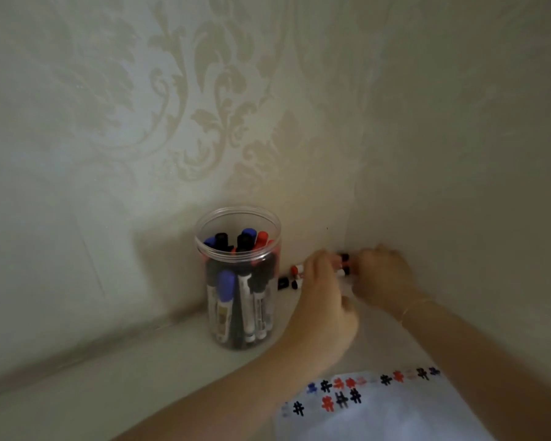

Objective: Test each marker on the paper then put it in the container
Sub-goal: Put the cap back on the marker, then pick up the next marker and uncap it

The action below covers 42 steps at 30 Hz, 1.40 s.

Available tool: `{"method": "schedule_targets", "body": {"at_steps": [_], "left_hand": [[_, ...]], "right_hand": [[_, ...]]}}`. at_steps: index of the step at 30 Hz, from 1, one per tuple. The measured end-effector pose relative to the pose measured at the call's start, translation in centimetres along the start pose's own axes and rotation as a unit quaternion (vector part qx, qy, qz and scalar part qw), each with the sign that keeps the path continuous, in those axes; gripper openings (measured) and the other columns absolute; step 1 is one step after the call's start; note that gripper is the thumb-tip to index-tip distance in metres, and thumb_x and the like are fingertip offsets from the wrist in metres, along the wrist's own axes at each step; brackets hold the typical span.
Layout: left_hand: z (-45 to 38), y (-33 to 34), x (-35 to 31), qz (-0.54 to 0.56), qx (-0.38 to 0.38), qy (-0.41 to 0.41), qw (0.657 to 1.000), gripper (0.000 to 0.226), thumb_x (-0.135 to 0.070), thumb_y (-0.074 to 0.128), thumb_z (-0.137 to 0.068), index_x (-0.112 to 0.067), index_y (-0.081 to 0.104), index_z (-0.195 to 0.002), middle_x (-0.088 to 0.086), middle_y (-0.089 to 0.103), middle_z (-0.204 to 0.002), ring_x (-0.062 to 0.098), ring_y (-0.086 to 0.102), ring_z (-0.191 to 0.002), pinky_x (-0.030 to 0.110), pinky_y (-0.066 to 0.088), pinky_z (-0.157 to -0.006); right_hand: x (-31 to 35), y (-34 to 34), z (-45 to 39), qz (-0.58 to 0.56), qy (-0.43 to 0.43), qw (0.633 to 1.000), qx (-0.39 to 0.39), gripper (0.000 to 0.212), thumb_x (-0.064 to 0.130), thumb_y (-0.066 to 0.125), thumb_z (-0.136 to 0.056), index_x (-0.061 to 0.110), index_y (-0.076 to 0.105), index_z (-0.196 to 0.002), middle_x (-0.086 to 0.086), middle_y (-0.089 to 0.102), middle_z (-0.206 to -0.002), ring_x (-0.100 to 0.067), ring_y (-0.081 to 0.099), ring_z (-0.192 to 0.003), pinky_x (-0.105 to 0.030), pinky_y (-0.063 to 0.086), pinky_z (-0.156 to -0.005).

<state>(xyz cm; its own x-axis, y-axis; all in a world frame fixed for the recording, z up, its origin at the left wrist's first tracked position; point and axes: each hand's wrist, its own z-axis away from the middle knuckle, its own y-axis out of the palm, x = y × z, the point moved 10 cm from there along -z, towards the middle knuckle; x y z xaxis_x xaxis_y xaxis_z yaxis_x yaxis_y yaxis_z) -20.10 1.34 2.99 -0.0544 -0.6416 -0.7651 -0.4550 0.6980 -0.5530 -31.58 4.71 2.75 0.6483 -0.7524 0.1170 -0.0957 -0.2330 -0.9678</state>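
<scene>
Markers with black and red caps [295,276] lay in a small heap at the far corner of the pale tabletop [115,386], right where the two papered walls met. From my remote seat I saw both hands reaching into that heap. My left hand [323,300] covered the near side of the pile, and its grip was curled, but I could not tell whether it held anything. My right hand [384,275] was at the wall side, its fingers closed around the black-capped end of a marker [345,258]; blur kept me from seeing more than that.

Just left of the heap stood the clear round plastic container [238,278], open-topped and already crowded with upright markers in blue, black and red caps. At the near right edge lay the white sheet of paper [395,418], marked with two rows of small hash signs in black, red and blue.

I judged the step in hand to be picking the next untested marker. The next move would call for lifting it clear, uncapping it, and bringing its tip back to a blank spot on the paper.
</scene>
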Motion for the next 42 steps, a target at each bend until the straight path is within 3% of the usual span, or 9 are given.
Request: {"method": "schedule_targets", "body": {"at_steps": [2, 4, 8, 11, 14, 19, 27, 38, 42], "left_hand": [[0.3, 1.4, 2.6, -0.008, 0.036, -0.052, 0.998, 0.067, -0.016, 0.055, -0.094, -0.018, 0.016, -0.148, -0.003, 0.017, -0.154, 0.013, 0.031, -0.136, 0.024, 0.030, -0.111], [0.7, 2.8, 4.0, 0.013, 0.081, -0.096, 0.992, 0.073, -0.034, 0.057, -0.094, -0.021, 0.012, -0.150, -0.006, 0.019, -0.154, 0.014, 0.028, -0.138, 0.029, 0.029, -0.112], [0.4, 3.1, 2.9, 0.095, 0.088, -0.084, 0.988, 0.039, -0.043, 0.054, -0.094, -0.023, 0.049, -0.126, -0.005, 0.056, -0.124, 0.011, 0.054, -0.113, 0.024, 0.044, -0.091], [-0.3, 1.9, 2.3, 0.137, 0.053, -0.073, 0.986, 0.019, -0.037, 0.059, -0.091, -0.021, 0.057, -0.102, 0.002, 0.067, -0.097, 0.018, 0.065, -0.087, 0.040, 0.053, -0.081], [-0.5, 2.0, 1.0, 0.134, 0.129, -0.034, 0.982, 0.008, -0.027, 0.057, -0.094, -0.021, 0.058, -0.099, -0.012, 0.066, -0.084, 0.006, 0.059, -0.069, 0.025, 0.049, -0.061], [0.3, 1.9, 0.0, 0.126, 0.168, -0.019, 0.978, 0.036, -0.034, 0.033, -0.103, -0.024, 0.052, -0.074, -0.019, 0.047, -0.046, -0.003, 0.041, -0.043, 0.009, 0.030, -0.046], [0.8, 1.4, 0.4, 0.191, 0.146, -0.031, 0.970, 0.052, -0.043, 0.041, -0.098, -0.033, 0.053, -0.049, -0.004, 0.030, -0.046, 0.008, 0.025, -0.038, 0.016, 0.023, -0.038], [3.3, 5.4, 2.1, 0.366, 0.249, -0.202, 0.874, 0.049, -0.059, 0.050, -0.085, -0.022, 0.031, -0.058, -0.007, 0.016, -0.044, 0.009, 0.013, -0.038, 0.017, 0.015, -0.034], [2.6, 5.1, 3.5, 0.332, 0.206, -0.204, 0.898, 0.055, -0.067, 0.051, -0.080, -0.023, 0.023, -0.059, -0.005, 0.017, -0.048, 0.012, 0.013, -0.044, 0.020, 0.018, -0.038]], "right_hand": [[-2.6, -1.2, 0.0, -0.255, 0.087, 0.963, 0.014, 0.007, 0.013, 0.066, -0.079, 0.011, 0.060, -0.077, -0.008, 0.061, -0.073, -0.022, 0.056, -0.068, -0.028, 0.040, -0.059], [-3.0, -0.8, 0.6, -0.488, 0.118, 0.863, 0.065, 0.019, 0.005, 0.063, -0.078, 0.009, 0.054, -0.062, -0.007, 0.053, -0.057, -0.017, 0.044, -0.050, -0.024, 0.034, -0.048], [-0.3, -0.9, 2.6, -0.609, 0.089, 0.779, 0.118, 0.033, 0.002, 0.051, -0.084, 0.011, 0.047, -0.053, -0.004, 0.048, -0.048, -0.015, 0.041, -0.040, -0.021, 0.033, -0.039], [-0.5, -1.4, 3.0, -0.614, 0.070, 0.782, 0.080, 0.032, -0.003, 0.048, -0.082, 0.011, 0.042, -0.053, -0.007, 0.042, -0.047, -0.016, 0.036, -0.037, -0.019, 0.026, -0.038], [-0.1, -1.5, 3.5, -0.596, 0.039, 0.797, 0.086, 0.030, -0.006, 0.052, -0.082, 0.008, 0.046, -0.056, -0.012, 0.046, -0.050, -0.020, 0.038, -0.038, -0.021, 0.028, -0.037], [1.5, -1.7, 4.6, -0.614, -0.003, 0.778, 0.135, 0.027, 0.008, 0.066, -0.085, 0.006, 0.052, -0.062, -0.013, 0.056, -0.055, -0.021, 0.054, -0.046, -0.024, 0.044, -0.042], [2.7, -2.2, 5.3, -0.639, -0.022, 0.754, 0.150, 0.020, 0.002, 0.058, -0.088, 0.000, 0.061, -0.069, -0.013, 0.058, -0.058, -0.017, 0.057, -0.046, -0.024, 0.047, -0.043], [1.7, -1.7, 5.8, -0.634, -0.028, 0.758, 0.149, 0.026, 0.003, 0.058, -0.088, 0.002, 0.061, -0.063, -0.012, 0.059, -0.053, -0.018, 0.056, -0.041, -0.023, 0.046, -0.040], [0.5, -2.2, 4.8, -0.612, 0.006, 0.784, 0.106, 0.021, 0.002, 0.063, -0.085, -0.002, 0.060, -0.065, -0.021, 0.060, -0.064, -0.021, 0.055, -0.041, -0.024, 0.045, -0.040]]}}
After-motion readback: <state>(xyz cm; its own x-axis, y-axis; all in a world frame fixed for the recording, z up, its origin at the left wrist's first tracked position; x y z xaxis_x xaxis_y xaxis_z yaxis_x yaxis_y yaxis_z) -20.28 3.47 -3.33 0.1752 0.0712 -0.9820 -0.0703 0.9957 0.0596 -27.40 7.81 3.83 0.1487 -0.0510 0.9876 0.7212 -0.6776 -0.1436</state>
